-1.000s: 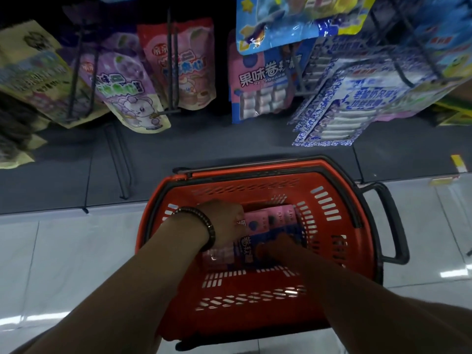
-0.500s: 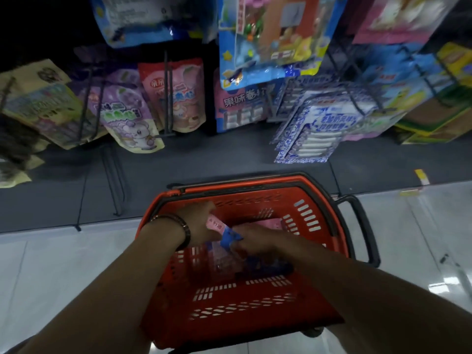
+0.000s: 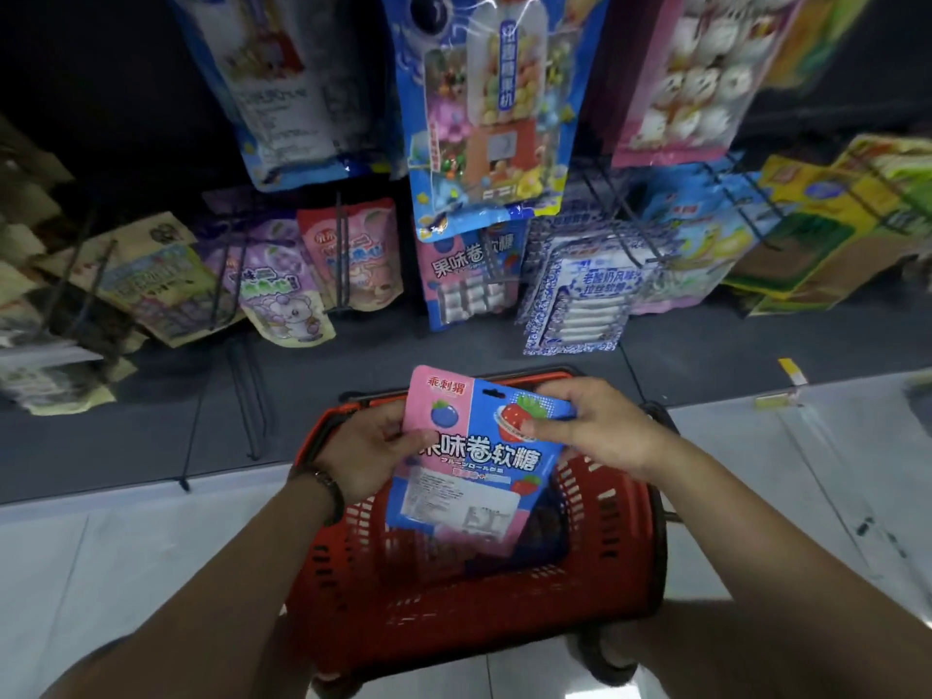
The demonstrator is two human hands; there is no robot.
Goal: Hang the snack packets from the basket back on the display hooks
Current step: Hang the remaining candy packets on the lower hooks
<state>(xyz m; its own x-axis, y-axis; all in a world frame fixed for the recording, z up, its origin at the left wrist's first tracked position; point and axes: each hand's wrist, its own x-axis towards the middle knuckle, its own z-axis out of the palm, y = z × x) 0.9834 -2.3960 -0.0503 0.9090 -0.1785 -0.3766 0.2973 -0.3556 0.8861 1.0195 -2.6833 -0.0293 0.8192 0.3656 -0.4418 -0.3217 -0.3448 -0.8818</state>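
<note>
Up out of the basket (image 3: 428,597) comes the packet (image 3: 479,461): half a second ago both hands were down inside with it, and now they hold it upright above the far rim, front facing the camera. The left hand (image 3: 373,451) pinches its left edge, thumb on the front and fingers curled behind. The right hand (image 3: 595,431) pinches the upper right corner, thumb pressed on the strawberry print and fingers bent over the top edge. The packet is pink and blue and hangs clear of the basket's floor, where more dark packets lie, too dim to tell apart. A bracelet (image 3: 323,489) circles the left wrist. Beyond, matching packets (image 3: 469,274) hang on the rack, beside pouches on wire hooks (image 3: 341,254).
</note>
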